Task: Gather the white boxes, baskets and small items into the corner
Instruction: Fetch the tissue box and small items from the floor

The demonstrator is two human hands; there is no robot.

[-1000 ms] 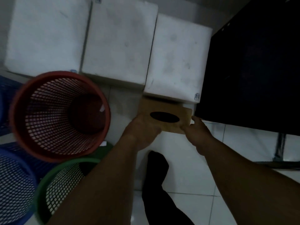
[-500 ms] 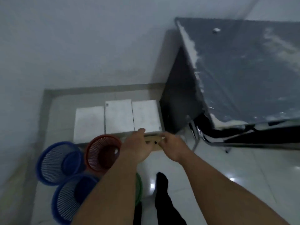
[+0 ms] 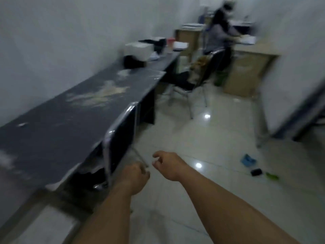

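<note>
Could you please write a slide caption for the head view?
Empty left hand and right hand beside the dark desk; small items lie on the floor.

Open floor (image 3: 211, 147) ahead; desk (image 3: 61, 120), chair (image 3: 123, 134) left; small items (image 3: 248, 160) right.

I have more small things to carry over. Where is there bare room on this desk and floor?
The near desk, between wall and chair, is bare but for pale smears. The floor tiles between that chair and the small items at right are free. The desk's far end is crowded with blurred clutter.
</note>
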